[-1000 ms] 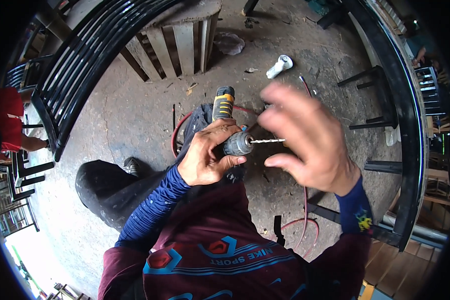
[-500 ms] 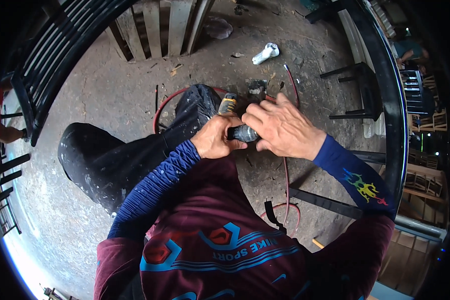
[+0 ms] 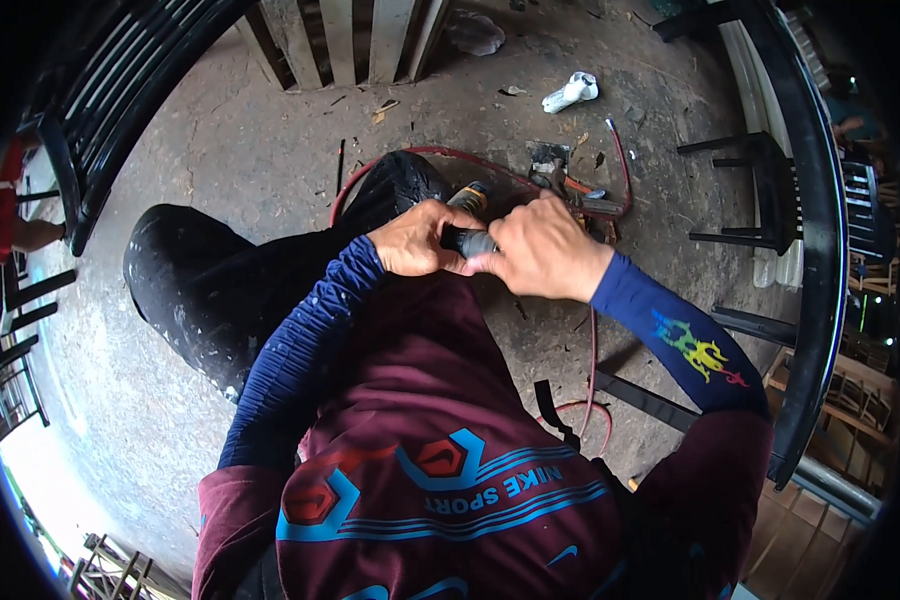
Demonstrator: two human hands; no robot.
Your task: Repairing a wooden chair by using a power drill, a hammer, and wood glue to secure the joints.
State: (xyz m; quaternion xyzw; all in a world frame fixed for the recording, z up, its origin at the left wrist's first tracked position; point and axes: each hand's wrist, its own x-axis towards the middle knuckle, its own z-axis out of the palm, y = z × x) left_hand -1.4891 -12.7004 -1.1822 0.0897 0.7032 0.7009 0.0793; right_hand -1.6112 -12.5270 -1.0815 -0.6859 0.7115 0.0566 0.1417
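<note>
A yellow-and-black power drill (image 3: 469, 198) is held over my lap, its dark barrel (image 3: 464, 241) lying between my two hands. My left hand (image 3: 415, 238) is closed round the barrel's left part, with the thumb below it. Closed over the right end is my right hand (image 3: 552, 248), fingers bent and thumb underneath. The drill's front end is hidden inside that hand. Some blur covers the barrel beside my right thumb. The yellow-and-black part points away from me, just beyond my left fingers.
A red hose (image 3: 450, 153) curves over the floor behind the drill. Beyond my right hand lie small tools (image 3: 582, 190) and a white crumpled wrapper (image 3: 571, 92). Black wooden furniture stands at left (image 3: 120, 130) and right (image 3: 765, 190). Pale slats (image 3: 342, 45) are at the far side.
My head view has shifted, so floor things sit further right. Both hands stay on the drill; my right hand has turned on its end, and both hands appear slightly higher.
</note>
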